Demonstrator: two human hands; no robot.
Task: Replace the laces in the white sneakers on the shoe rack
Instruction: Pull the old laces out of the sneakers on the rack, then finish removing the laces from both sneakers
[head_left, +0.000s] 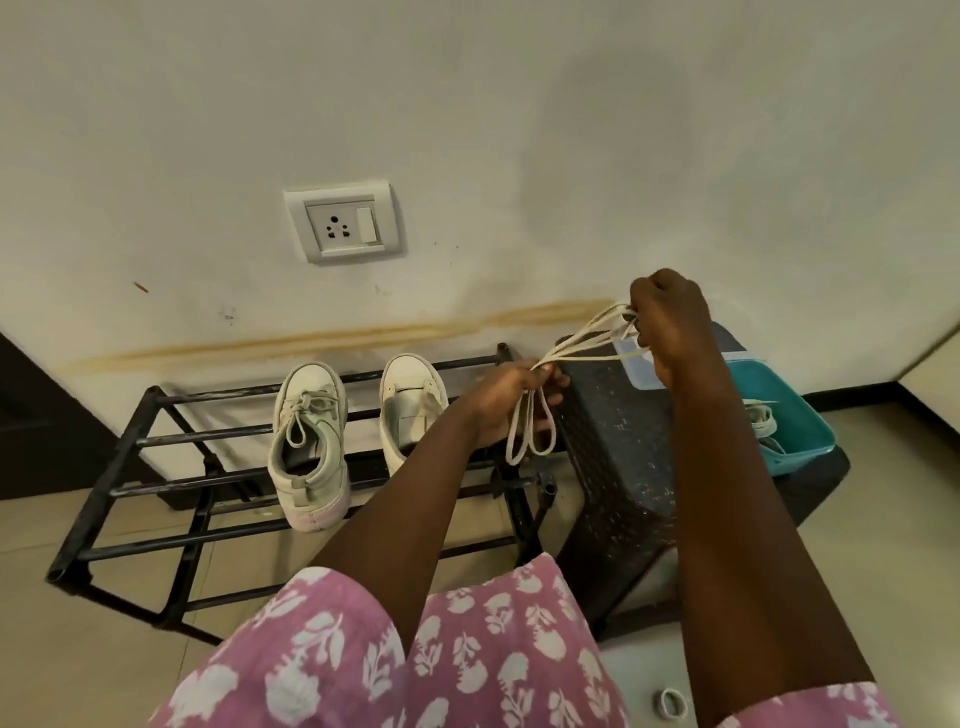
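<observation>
Two white sneakers stand on the top bars of a black metal shoe rack (156, 441). The left sneaker (309, 447) is laced with a bow. The right sneaker (410, 410) shows no lace, and my left forearm hides its heel. A cream lace (582, 343), folded into several strands, stretches between my hands above the rack's right end. My left hand (511, 400) pinches one end of the bundle, with loops hanging below it. My right hand (670, 322) grips the other end, higher and to the right.
A dark perforated plastic stool (618, 467) stands right of the rack. On it sits a teal tub (779, 415) holding more laces. A wall socket (343, 226) is above the rack. A small white ring (670, 704) lies on the floor near my right arm.
</observation>
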